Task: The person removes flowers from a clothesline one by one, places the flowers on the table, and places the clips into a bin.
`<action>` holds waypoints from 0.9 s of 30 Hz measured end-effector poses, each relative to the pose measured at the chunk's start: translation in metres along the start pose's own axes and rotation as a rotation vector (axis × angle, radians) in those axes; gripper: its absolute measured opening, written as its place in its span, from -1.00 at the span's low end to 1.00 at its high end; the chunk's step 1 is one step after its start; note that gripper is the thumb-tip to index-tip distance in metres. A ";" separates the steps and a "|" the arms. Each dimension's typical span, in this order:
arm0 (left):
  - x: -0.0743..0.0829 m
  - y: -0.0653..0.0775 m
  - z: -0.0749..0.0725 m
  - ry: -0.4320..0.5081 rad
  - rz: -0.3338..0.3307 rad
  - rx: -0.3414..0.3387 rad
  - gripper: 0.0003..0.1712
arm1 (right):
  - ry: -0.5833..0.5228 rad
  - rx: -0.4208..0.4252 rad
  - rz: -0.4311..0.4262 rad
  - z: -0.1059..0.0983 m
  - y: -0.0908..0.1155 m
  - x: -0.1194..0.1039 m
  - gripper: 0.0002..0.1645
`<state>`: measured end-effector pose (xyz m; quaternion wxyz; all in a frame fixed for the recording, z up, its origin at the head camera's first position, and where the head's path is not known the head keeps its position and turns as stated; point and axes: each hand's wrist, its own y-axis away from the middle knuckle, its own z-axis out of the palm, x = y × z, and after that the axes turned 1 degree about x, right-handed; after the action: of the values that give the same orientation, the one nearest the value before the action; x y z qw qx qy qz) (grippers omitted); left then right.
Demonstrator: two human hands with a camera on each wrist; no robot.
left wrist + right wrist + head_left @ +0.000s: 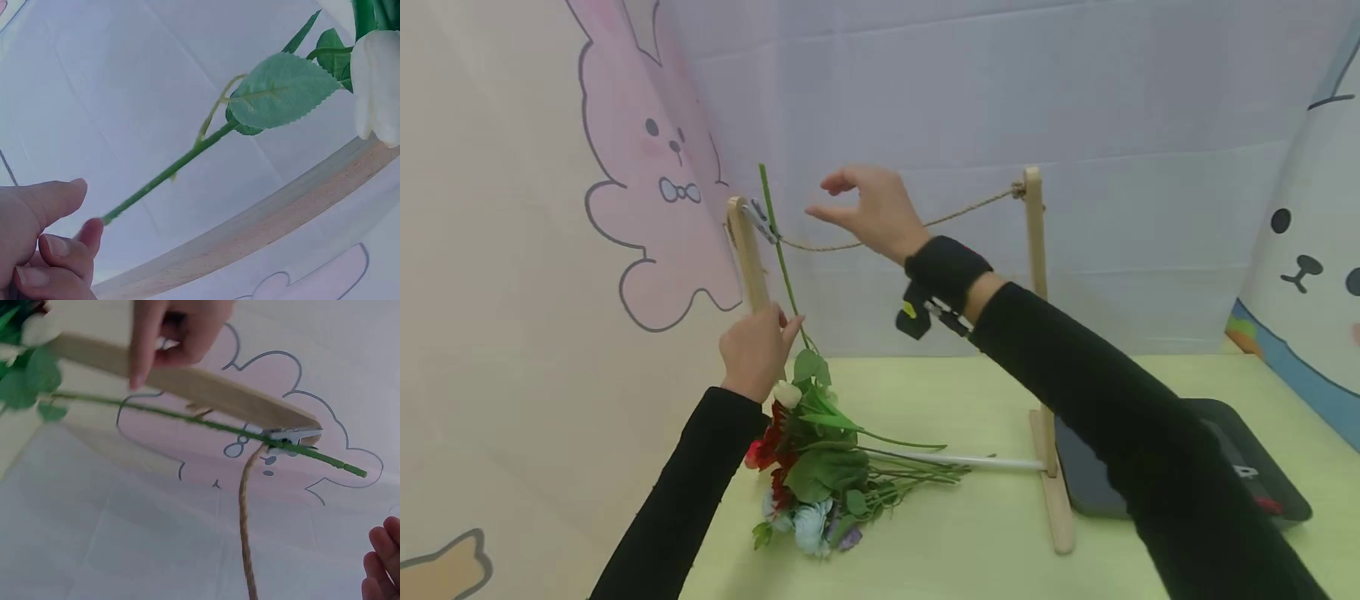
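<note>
A flower with a long green stem (784, 271) hangs head down, its stem end pointing up. A grey clothespin (762, 220) clips that stem to the twine rope (820, 248), close to the left wooden post. My left hand (756, 350) is beside the stem and post, thumb and index finger apart; in the left wrist view the stem passes behind the index fingertip (94, 230). Right of the clothespin my right hand (876, 208) is raised over the rope, thumb and fingers spread apart and holding nothing. The flower's white bloom (377, 87) shows in the left wrist view.
Red, blue and purple artificial flowers (820, 475) lie on the yellow tabletop (940, 533) below. The rope's other end is tied to the right wooden post (1036, 233). A white rod (1000, 462) runs low to that post. Behind my right sleeve stands a dark tray (1217, 410).
</note>
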<state>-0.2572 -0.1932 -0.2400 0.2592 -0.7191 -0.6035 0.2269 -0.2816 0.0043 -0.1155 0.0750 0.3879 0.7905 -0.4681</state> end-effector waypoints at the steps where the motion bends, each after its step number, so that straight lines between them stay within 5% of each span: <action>1: -0.001 -0.002 -0.001 0.007 -0.034 -0.007 -0.62 | -0.034 -0.011 0.047 0.006 -0.008 -0.004 -0.51; 6: -0.008 -0.009 0.006 0.111 -0.165 -0.150 -0.54 | -0.209 -0.095 0.242 0.039 -0.035 -0.021 -0.34; 9: -0.011 -0.011 0.013 0.224 -0.237 -0.249 -0.52 | -0.273 -0.146 0.293 0.057 -0.041 -0.028 -0.30; 12: -0.013 -0.009 0.020 0.330 -0.289 -0.279 -0.61 | -0.264 -0.172 0.309 0.073 -0.039 -0.033 -0.40; 20: -0.020 0.013 0.036 0.279 -0.212 -0.063 -0.77 | -0.155 -0.037 0.304 0.104 -0.024 -0.040 -0.64; 27: -0.015 0.020 0.033 0.244 -0.123 0.019 -0.77 | -0.017 0.074 0.202 0.105 -0.021 -0.029 -0.70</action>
<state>-0.2660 -0.2070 -0.2782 0.3508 -0.7007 -0.6081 0.1272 -0.3013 -0.1009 -0.1450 0.1141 0.4640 0.7290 -0.4902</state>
